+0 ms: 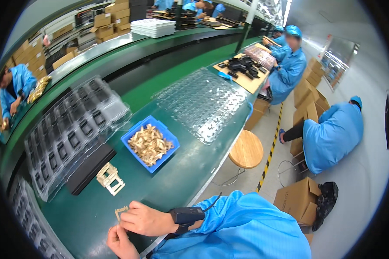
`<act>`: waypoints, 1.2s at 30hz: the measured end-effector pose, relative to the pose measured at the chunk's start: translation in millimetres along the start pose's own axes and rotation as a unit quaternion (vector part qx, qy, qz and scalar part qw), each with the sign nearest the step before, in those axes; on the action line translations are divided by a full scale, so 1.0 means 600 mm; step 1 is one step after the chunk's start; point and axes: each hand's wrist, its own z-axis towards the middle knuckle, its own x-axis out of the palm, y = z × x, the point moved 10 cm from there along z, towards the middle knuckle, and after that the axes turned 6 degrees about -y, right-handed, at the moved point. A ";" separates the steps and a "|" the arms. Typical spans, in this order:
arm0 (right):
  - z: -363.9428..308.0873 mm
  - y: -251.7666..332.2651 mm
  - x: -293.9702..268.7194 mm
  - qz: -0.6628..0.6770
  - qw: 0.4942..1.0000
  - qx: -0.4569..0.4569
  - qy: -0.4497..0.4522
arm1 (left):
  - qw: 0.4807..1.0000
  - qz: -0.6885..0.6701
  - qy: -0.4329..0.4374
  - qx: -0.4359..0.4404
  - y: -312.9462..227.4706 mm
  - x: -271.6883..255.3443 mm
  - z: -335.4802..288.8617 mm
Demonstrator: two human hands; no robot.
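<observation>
My right hand (145, 220), with a black band on its wrist, pinches a small beige frame-shaped piece (121, 211) just above the green table (181, 172). My left hand (120, 244) sits directly below it at the table's near edge, its fingers up against the same piece; whether it grips the piece I cannot tell. A small stack of similar beige frames (110, 178) lies a little beyond the hands. Further back stands a blue bin (131, 134) full of several loose beige pieces.
A black flat tray (90, 168) and clear blister trays (69, 134) holding dark parts lie to the left. An empty clear tray (201, 103) lies beyond the bin. A round wooden stool (246, 149), cardboard boxes (296, 199) and people in blue coats (333, 136) are on the right.
</observation>
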 end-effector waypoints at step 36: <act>-0.029 -0.344 -0.226 -0.124 0.894 0.426 -0.064 | 0.997 -0.028 0.051 -0.046 -0.007 0.016 -0.008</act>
